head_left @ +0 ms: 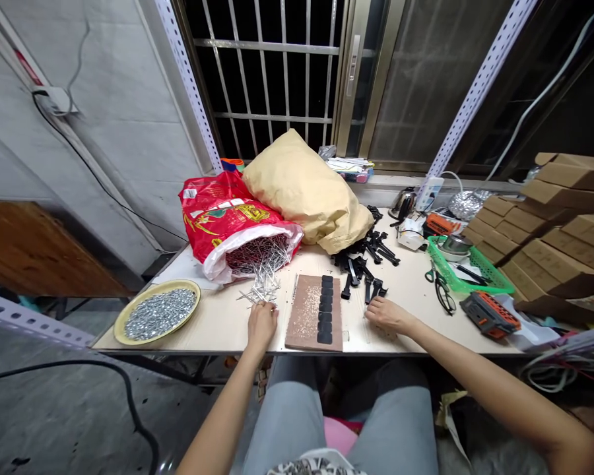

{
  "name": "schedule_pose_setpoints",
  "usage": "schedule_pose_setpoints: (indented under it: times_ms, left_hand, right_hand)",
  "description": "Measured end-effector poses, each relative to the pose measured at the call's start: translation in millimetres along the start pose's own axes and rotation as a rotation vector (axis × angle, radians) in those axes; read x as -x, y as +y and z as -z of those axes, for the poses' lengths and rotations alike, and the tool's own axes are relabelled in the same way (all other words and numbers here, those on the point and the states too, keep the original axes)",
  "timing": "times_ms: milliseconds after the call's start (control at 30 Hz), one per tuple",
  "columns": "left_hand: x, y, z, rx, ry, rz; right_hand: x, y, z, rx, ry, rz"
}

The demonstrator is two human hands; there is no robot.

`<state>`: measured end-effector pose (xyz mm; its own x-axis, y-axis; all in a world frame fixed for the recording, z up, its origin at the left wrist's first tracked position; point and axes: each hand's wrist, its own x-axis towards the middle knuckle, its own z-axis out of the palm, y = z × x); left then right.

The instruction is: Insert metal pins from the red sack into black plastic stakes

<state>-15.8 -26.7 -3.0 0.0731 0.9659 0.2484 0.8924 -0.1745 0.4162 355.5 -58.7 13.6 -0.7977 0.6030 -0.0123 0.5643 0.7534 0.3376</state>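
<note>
My left hand (262,325) is at the near edge of a loose pile of long silver metal pins (264,285), its fingers curled in against the pins. These spill from the mouth of a red bag (232,210). My right hand (387,315) rests low on the table with its fingertips pinched together; what they hold is too small to make out. Just beyond it lie black plastic pieces with long stems (376,247). Between my hands is a brown board (301,323), its surface speckled with light marks. A row of black rounded pads (325,308) runs along its right side.
A yellow dish (194,309) of small silver metal parts stands at left. Behind is a large tan sack (301,185). To the right are scissors (443,290), a green basket (497,285), an orange-and-black battery-like block (490,315) and stacked cardboard boxes (549,264).
</note>
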Motion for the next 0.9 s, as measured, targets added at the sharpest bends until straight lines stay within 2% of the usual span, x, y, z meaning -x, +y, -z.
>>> schedule_pose_setpoints:
  times_ms: [167,300,367,467,567,700,900]
  left_hand:
    - [-5.6,7.1,-6.9,0.073,0.028,0.018]
    - [-4.8,14.3,-4.6,0.238,0.079,0.083]
    - [-2.6,26.2,-2.8,0.551,0.077,0.178]
    - [3.2,51.6,0.2,1.155,0.034,0.343]
    - [10.3,74.7,3.2,1.416,0.024,0.4]
    - [16.9,88.8,6.3,1.501,0.027,0.399]
    - [19.3,90.0,6.5,1.376,0.037,0.296]
  right_hand:
    - [-3.2,-15.6,14.6,-0.024,0.192,-0.151]
    - [-30.4,-41.6,41.5,-0.228,0.359,-0.325]
    - [-52.5,-56.8,57.2,-0.342,0.394,-0.416]
    - [-86.4,-76.0,75.9,-0.436,0.42,-0.496]
    - [-109.6,-86.0,84.9,-0.466,0.433,-0.507]
    - [-117.5,-87.6,88.5,-0.441,0.398,-0.504]
    - [-110.8,-85.8,92.6,-0.444,0.373,-0.499]
